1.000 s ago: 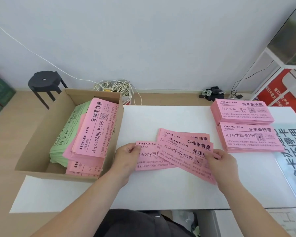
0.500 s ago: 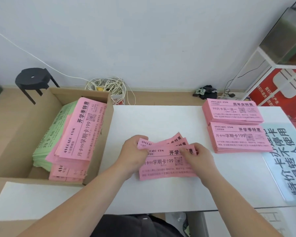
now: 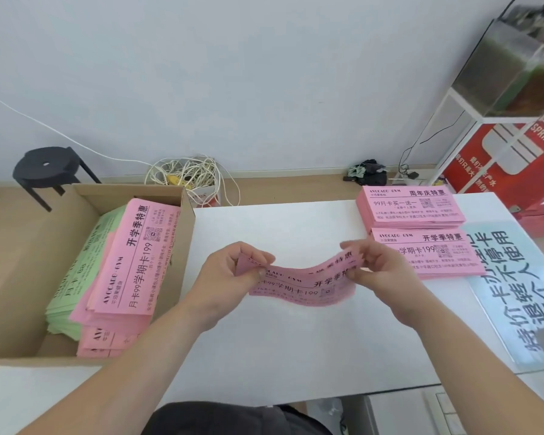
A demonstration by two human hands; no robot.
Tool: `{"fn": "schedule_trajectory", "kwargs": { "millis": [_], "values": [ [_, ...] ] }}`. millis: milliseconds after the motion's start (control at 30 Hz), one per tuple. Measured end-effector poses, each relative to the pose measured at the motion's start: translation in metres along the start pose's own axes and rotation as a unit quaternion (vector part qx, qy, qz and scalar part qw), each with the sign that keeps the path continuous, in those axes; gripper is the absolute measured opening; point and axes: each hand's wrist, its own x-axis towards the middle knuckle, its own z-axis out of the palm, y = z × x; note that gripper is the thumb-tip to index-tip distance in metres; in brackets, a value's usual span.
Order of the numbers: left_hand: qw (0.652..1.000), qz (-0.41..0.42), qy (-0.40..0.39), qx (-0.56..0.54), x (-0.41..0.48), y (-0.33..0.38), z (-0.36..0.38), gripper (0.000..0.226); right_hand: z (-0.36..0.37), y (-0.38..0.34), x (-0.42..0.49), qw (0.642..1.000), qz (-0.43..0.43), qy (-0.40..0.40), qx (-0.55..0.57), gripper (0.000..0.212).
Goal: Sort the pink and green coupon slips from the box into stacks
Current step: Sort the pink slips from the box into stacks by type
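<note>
Head view, single frame. We hold a small bundle of pink slips [image 3: 302,285] between both hands, lifted clear of the white table [image 3: 296,356].

- Left hand [image 3: 233,274]: thumb and curled fingers pinch the bundle's left end.
- Right hand [image 3: 377,271]: fingers curled, pinching the right end. Neither hand holds anything else.
- Bundle: long axis runs straight from hand to hand; the middle sags and the printed face tilts toward us. The edges look roughly gathered, not fully squared.

Surroundings, taken from the hands:
- Near pink stack [image 3: 446,259] lies just outside the right hand, partly hidden behind its fingers. Its long axis is about parallel to the bundle, and its heading appears to match.
- Far pink stack [image 3: 412,205] sits beyond the near one, touching it, with a different heading.
- Box [image 3: 22,271] sits outside the left hand, well apart from it. It holds loose pink slips [image 3: 132,262] lying over green slips [image 3: 73,284], long axes pointing away from us.

Judgement: the step in hand is squaring the bundle before setting it down. We take the near pink stack as its destination. The right hand is plainly the nearer one, and since the axes already agree, a sideways carry with little turning should serve. We see no green stack on the table, so much sorting remains.
</note>
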Motion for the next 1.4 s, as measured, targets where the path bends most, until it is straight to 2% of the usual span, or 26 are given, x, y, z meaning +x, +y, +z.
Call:
{"fn": "schedule_trajectory", "kwargs": {
  "millis": [67, 167, 300, 367, 433, 533, 633, 800, 1033, 1133, 1233, 1400],
  "values": [
    [1.0, -0.01, 0.014, 0.01, 0.001, -0.008, 0.0, 0.025, 0.002, 0.002, 0.002, 0.999, 0.006, 0.01, -0.036, 0.037],
    [1.0, -0.026, 0.018, -0.002, 0.0, -0.017, -0.002, 0.021, 0.007, 0.007, 0.0, 0.997, 0.022, 0.0, -0.067, 0.033],
    [0.999, -0.031, 0.021, 0.014, -0.002, -0.02, 0.0, 0.021, 0.013, 0.009, -0.003, 0.998, 0.039, -0.005, -0.045, 0.029],
    [0.999, -0.035, 0.032, 0.013, -0.003, -0.022, 0.004, 0.018, 0.019, 0.009, -0.004, 0.998, 0.049, 0.005, -0.034, 0.034],
    [0.998, -0.039, 0.052, 0.007, -0.002, -0.024, 0.007, 0.017, 0.025, 0.009, -0.005, 0.998, 0.047, 0.039, -0.028, 0.047],
    [0.997, -0.028, 0.067, -0.004, 0.0, -0.02, 0.008, 0.018, 0.028, 0.004, -0.002, 0.996, 0.007, 0.09, -0.019, 0.051],
    [0.999, -0.022, 0.045, -0.014, 0.003, -0.018, 0.007, 0.023, 0.027, -0.001, 0.0, 0.996, -0.001, 0.086, -0.028, 0.048],
    [0.998, -0.024, 0.045, -0.031, 0.0, -0.023, 0.004, 0.027, 0.028, 0.009, -0.004, 0.996, 0.044, 0.075, 0.003, 0.047],
    [0.995, -0.058, 0.066, -0.041, 0.009, -0.019, 0.02, 0.029, 0.042, 0.019, 0.0, 0.994, 0.049, 0.098, 0.006, 0.056],
    [0.995, -0.059, 0.073, -0.033, 0.011, -0.019, 0.025, 0.034, 0.047, 0.024, 0.005, 0.988, 0.075, 0.132, 0.035, 0.048],
    [0.993, -0.07, 0.092, 0.003, 0.006, -0.028, 0.027, 0.037, 0.053, 0.027, 0.006, 0.984, 0.094, 0.153, 0.016, 0.033],
    [0.994, -0.057, 0.078, 0.054, 0.02, -0.008, 0.041, 0.049, 0.03, 0.002, 0.013, 0.984, 0.092, 0.139, -0.059, 0.032]
  ]
}}
